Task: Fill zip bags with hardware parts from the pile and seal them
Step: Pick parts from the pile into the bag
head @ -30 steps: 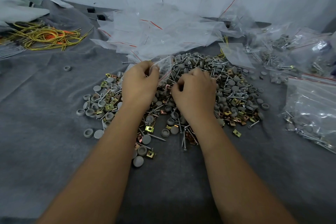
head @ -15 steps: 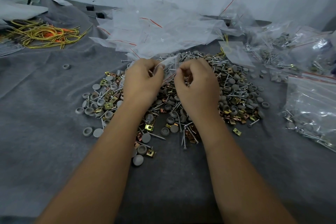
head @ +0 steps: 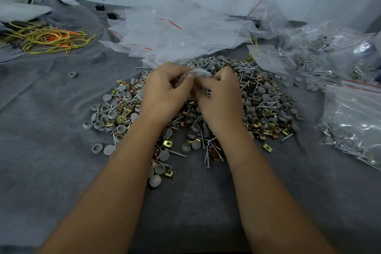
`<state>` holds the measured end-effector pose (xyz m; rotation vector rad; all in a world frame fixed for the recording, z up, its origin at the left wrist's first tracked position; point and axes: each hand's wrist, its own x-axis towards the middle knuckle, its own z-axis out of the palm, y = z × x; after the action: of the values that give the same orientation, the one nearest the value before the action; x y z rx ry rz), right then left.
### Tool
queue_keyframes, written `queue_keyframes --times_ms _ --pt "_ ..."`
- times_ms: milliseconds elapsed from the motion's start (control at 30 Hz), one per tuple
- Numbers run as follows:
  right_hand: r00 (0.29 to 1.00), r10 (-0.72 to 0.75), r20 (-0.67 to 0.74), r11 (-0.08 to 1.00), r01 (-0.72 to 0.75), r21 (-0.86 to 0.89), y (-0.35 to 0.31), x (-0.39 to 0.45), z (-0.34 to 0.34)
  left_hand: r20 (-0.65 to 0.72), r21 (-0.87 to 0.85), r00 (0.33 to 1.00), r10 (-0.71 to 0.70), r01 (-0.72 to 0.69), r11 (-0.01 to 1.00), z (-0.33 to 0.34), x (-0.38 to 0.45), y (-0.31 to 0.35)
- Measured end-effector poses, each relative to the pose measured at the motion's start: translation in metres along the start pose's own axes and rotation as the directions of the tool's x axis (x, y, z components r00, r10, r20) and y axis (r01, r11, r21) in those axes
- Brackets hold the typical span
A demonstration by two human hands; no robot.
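Both hands met at centre frame, just above the pile point(head: 206, 113) of grey caps, screws and brass clips on the grey tabletop point(head: 51, 161). Left hand point(head: 165, 90) and right hand point(head: 221, 99) each had fingers curled, pinching 1 small clear zip bag point(head: 199, 73) between them; its crumpled top edge showed just above the knuckles.

Step in hand, by my reading: filling or closing this bag. Which of the 2 could not be told. The next move likely called for pressing the zip strip flat along its length, without a screw caught in the seal.

Hidden: the bag's mouth, its contents and its red strip sat behind the fingers. Fingertips were out of sight. The empty bags point(head: 185, 35) lay heaped in the upper centre. The filled bags point(head: 354, 121) at the right edge were cut off by the frame.
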<state>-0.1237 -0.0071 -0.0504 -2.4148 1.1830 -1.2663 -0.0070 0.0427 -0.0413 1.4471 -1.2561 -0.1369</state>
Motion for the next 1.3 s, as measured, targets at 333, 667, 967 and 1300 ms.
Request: queue_keyframes --times_ms 333,667,967,1300 --pt "0.986 0.091 -0.139 0.963 -0.051 0.264 -0.003 0.0 -0.013 -0.133 -0.053 0.965 -0.228 0.223 0.973 0.001 0.005 -0.011" --pt "0.97 0.069 0.232 0.996 -0.053 -0.074 0.004 -0.003 -0.013 -0.189 -0.172 0.931 -0.311 0.28 0.944 -0.003 0.006 -0.008" --pt "0.945 -0.003 0.327 0.931 0.122 -0.343 0.008 -0.008 -0.003 -0.184 -0.156 0.931 -0.314 0.288 0.945 -0.004 0.006 -0.007" --pt "0.958 0.005 0.288 0.935 0.097 -0.34 0.005 -0.007 0.0 -0.166 -0.14 0.936 -0.309 0.288 0.947 -0.003 0.004 -0.007"
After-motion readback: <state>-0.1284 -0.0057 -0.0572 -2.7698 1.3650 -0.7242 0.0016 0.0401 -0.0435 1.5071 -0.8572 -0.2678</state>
